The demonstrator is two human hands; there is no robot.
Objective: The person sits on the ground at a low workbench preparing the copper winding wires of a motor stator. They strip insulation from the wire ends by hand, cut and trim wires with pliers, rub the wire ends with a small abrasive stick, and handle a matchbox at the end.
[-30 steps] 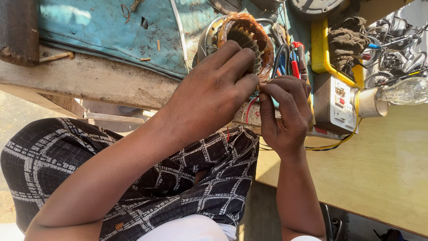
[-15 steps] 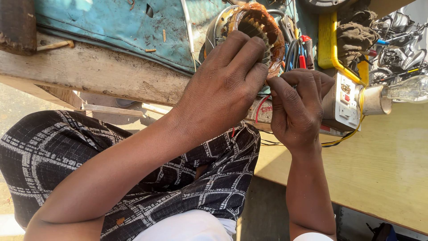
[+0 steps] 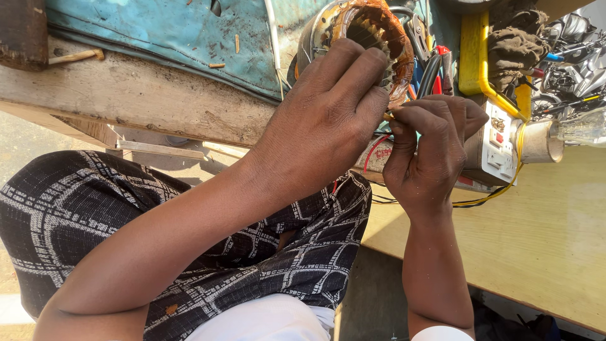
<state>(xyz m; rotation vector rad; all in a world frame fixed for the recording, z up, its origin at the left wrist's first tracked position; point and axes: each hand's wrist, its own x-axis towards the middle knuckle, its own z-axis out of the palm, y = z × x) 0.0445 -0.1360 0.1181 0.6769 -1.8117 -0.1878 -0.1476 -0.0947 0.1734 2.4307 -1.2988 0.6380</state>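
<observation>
Head view: the left hand (image 3: 322, 126) reaches up across the edge of the wooden table (image 3: 145, 101), its fingers (image 3: 353, 69) curled over the lower rim of a motor stator (image 3: 372, 38) wound with copper-coloured coils. The stator stands on its side on the table, its open ring facing the camera, just right of a worn blue sheet (image 3: 158, 38) that covers the tabletop. The left fingers are bent close together and their tips meet the right hand's at a small yellowish wire end (image 3: 388, 116); whether they pinch it fully cannot be told, since the knuckles hide the tips.

The right hand (image 3: 429, 151) is just beside the left, below the stator, its thumb and forefinger closed tight on that same wire end, the other fingers folded in toward the palm. A thin red wire (image 3: 372, 151) loops down between the two hands.

To the right of the stator lie bundled black, red and blue cables (image 3: 435, 69), a yellow hacksaw frame (image 3: 473, 57) with a dark rag (image 3: 514, 44) draped over it, and a white socket box (image 3: 495, 148) with a lamp holder (image 3: 536, 142) and clear bulb (image 3: 584, 129) at its side. The person's black-and-white checked trousers (image 3: 95, 215) fill the lower left
</observation>
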